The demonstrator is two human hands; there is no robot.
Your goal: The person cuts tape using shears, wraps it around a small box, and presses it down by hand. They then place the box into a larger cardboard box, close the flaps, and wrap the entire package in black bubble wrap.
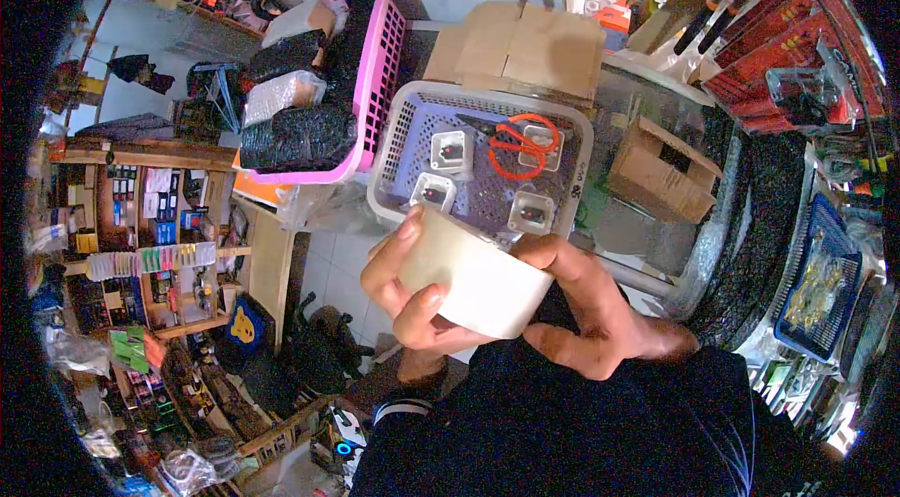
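A wide roll of cream packing tape (473, 277) is held up between both hands, in front of my chest. My left hand (398, 295) grips its left side, with fingers on the outer face and edge. At the right end, my right hand (595, 314) pinches the roll between thumb and fingers. Just beyond it is a grey-rimmed plastic basket (389, 136). Inside lie several small white square boxes (451, 151) with dark parts in them, and scissors with orange handles (525, 148). The tape roll partly covers the basket's near edge.
A pink basket (382, 75) full of black-wrapped and bubble-wrapped parcels stands to the left. Behind is flat cardboard (530, 42). An open cardboard box (664, 169) sits on the right, beside a roll of black wrap (764, 244). Shelves of packaged goods (164, 244) fill the far left.
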